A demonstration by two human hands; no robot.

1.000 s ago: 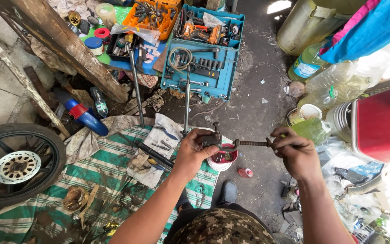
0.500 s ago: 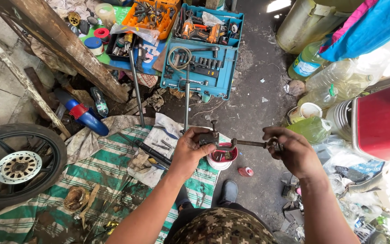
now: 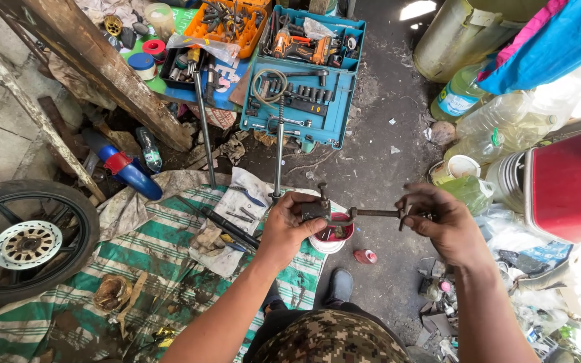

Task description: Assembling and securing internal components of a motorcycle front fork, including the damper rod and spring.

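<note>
Hands mid-frame over the red-rimmed bowl (image 3: pixel 331 235): left hand (image 3: pixel 297 225) clamps the dark metal fitting (image 3: pixel 317 210), right hand (image 3: pixel 438 225) pinches its rod (image 3: pixel 376 213) end — we should keep the rod level, turn slowly.

Head camera looks straight down — close over (cluttered) workshop floor (image 3: pixel 384 161).

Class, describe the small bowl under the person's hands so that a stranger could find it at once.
Start at the green striped mat on the ground. At its right edge, just below the left hand, sits the small bowl. Unlike the tiny red cap beside it, it is white outside and red inside.
</note>
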